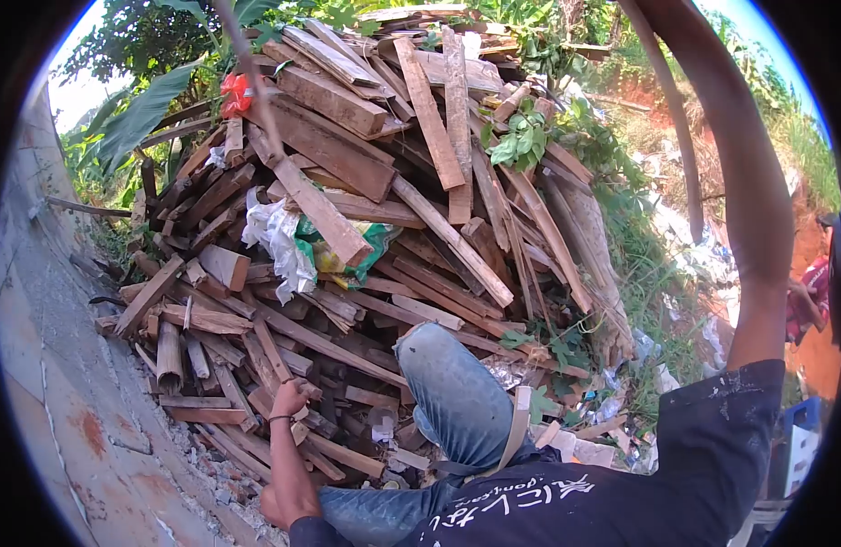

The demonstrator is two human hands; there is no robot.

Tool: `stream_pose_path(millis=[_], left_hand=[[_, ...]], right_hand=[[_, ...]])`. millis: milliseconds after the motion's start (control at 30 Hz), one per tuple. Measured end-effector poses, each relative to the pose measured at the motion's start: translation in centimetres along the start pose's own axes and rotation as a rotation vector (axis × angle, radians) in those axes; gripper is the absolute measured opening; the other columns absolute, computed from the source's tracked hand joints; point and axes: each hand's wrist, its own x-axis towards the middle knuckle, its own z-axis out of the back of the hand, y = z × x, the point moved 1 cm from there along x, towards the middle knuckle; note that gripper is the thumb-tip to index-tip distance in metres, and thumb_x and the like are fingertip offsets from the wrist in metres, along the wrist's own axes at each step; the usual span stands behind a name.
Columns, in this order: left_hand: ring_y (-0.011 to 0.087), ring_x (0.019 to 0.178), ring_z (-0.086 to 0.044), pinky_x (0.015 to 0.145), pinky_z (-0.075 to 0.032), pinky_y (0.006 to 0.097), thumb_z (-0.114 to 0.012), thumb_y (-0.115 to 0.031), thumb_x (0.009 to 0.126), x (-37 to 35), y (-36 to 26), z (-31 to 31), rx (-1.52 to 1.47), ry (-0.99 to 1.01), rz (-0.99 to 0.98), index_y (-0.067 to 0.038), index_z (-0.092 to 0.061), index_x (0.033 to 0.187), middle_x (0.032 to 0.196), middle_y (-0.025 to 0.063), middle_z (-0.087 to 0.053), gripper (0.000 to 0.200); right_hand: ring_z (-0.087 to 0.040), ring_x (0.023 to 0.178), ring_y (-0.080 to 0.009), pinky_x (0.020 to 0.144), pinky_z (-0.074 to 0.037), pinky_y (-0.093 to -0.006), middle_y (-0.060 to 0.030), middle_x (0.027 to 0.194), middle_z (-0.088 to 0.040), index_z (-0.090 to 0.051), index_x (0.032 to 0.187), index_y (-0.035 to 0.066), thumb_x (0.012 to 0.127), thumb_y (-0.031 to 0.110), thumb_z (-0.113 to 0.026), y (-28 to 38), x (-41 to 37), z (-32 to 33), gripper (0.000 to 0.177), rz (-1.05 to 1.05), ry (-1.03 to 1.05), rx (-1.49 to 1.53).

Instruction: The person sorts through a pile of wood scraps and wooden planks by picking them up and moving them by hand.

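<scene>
My left hand (293,398), with a dark band at the wrist, reaches into the lower left of a big heap of old timber. Its fingers are curled round the lower end of a narrow wooden strip (272,351). Raised high at the right is my right arm; its hand lies beyond the top edge of the picture. Beside that forearm a long, slightly curved dark piece (680,128) hangs down, its upper end cut off by the frame. My bent knee in blue jeans (452,387) rests against the heap.
A grey concrete slope (69,365) borders the heap at left. White and green plastic sacking (288,242) and a red bag (236,95) lie among the planks. Litter and grass cover the bank at right. Part of another person (806,301) shows at the far right edge.
</scene>
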Motion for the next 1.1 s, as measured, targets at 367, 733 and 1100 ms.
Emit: stream_pose_path(millis=[367, 733, 1100], left_hand=[[0.0321, 0.091, -0.069, 0.082, -0.053, 0.0393, -0.069, -0.024, 0.078, -2.1, 3.8, -1.5, 0.002, 0.043, 0.077, -0.006, -0.067, 0.115, 0.093, 0.0187, -0.071, 0.041], [0.0291, 0.097, -0.067, 0.089, -0.051, 0.0362, -0.067, -0.017, 0.079, -1.2, 5.7, -6.2, -0.023, 0.096, 0.038, -0.008, -0.069, 0.115, 0.101, 0.0181, -0.070, 0.038], [0.0354, 0.092, -0.067, 0.085, -0.053, 0.0420, -0.066, -0.024, 0.083, -7.6, -4.8, 3.5, -0.101, -0.295, 0.054, -0.006, -0.066, 0.115, 0.097, 0.0194, -0.070, 0.037]], right_hand=[[-0.056, 0.058, -0.0054, 0.050, -0.041, -0.0202, -0.0035, 0.070, -0.062, -0.056, 0.100, -0.001, 0.070, 0.005, -0.073, -10.8, -28.5, -14.2, 0.035, -0.295, -0.041, 0.409], [-0.059, 0.062, -0.0085, 0.060, -0.048, -0.0246, -0.0065, 0.071, -0.064, -0.063, 0.111, -0.005, 0.066, 0.006, -0.073, -18.6, -35.6, -14.3, 0.047, -0.560, -0.327, 0.228], [-0.041, 0.129, -0.0354, 0.102, -0.030, -0.0652, -0.0183, 0.139, -0.042, -0.033, 0.143, 0.021, 0.080, 0.065, -0.061, -18.6, 26.1, 4.7, 0.083, 0.107, -0.710, -1.228]])
